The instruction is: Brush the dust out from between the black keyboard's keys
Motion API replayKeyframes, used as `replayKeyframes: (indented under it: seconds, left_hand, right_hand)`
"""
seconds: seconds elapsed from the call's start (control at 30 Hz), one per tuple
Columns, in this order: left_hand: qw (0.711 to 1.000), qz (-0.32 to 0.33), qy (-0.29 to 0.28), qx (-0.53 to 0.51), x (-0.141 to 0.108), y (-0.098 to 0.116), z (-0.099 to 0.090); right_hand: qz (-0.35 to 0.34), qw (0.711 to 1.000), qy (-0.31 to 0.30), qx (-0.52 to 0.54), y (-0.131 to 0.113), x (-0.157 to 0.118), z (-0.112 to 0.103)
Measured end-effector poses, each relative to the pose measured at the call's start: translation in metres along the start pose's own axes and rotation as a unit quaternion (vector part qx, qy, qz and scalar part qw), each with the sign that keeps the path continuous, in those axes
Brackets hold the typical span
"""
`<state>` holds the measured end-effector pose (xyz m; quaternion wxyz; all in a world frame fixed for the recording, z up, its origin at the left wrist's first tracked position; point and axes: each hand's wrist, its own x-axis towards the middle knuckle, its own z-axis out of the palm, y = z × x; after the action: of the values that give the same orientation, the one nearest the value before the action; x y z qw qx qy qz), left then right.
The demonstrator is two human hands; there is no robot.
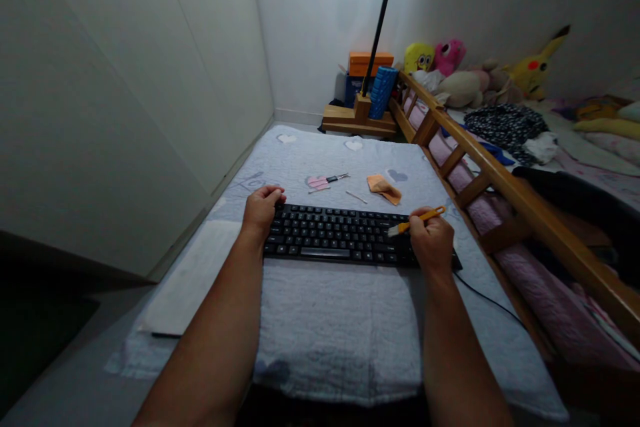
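Head view, and straight to the black keyboard (330,232), flat and lengthwise across the pale patterned bedcover (340,327). Up at its far left corner, the left hand (263,212), fingers curled in, thumb close to the forefinger; cannot tell whether gripping the corner or merely resting there. Now across to the right hand (432,236): closed round a yellow-handled brush (434,213), handle end poking out to the right, pale bristles (396,230) angled left and down at the keys near the right end. Pressing or just skimming? Too small to tell. Beyond the keyboard, quite a line-up: slim black-and-silver tool (333,179), one cotton swab (319,190) just beside it, another swab (357,197) farther right, then a crumpled orange cloth (384,189). Off the right end, a dark cable (490,297) trailing toward the wooden rail (500,171).
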<state>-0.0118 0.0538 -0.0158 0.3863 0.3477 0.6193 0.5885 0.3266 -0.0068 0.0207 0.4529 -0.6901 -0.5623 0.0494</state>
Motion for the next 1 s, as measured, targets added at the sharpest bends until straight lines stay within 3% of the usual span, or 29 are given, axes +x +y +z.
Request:
replayKeyframes:
  seconds: [0.17, 0.27, 0.4, 0.5, 0.7, 0.8, 0.9, 1.0]
  left_hand:
    - [1.0, -0.003, 0.004, -0.001, 0.0, 0.0, 0.0]
    - [1.0, 0.002, 0.001, 0.002, 0.0, 0.001, 0.0]
    - [1.0, 0.0, -0.001, 0.002, -0.001, 0.002, 0.0]
    - [1.0, 0.001, 0.0, 0.002, -0.001, 0.002, 0.0]
    - [1.0, -0.004, -0.002, -0.004, -0.001, 0.001, 0.001]
    - [1.0, 0.002, -0.002, -0.002, 0.0, -0.001, 0.001]
    - [1.0, 0.009, -0.003, 0.002, 0.002, -0.003, 0.0]
    - [1.0, 0.004, -0.004, 0.001, 0.001, -0.002, 0.0]
  right_hand:
    - [0.002, 0.997, 0.049, -0.064, 0.007, 0.005, -0.007]
    - [0.01, 0.997, 0.068, -0.038, 0.008, 0.004, -0.009]
    - [0.015, 0.999, 0.038, 0.02, 0.007, 0.003, -0.007]
    - [0.014, 1.0, 0.023, -0.009, 0.008, 0.005, -0.006]
    - [0.02, 0.995, 0.095, -0.012, 0.013, 0.008, -0.011]
    - [0.039, 0.996, 0.067, 0.046, 0.013, 0.007, -0.01]
    - [0.049, 0.998, 0.025, 0.039, 0.013, 0.007, -0.008]
    - [0.037, 0.998, 0.053, -0.026, 0.014, 0.009, -0.01]
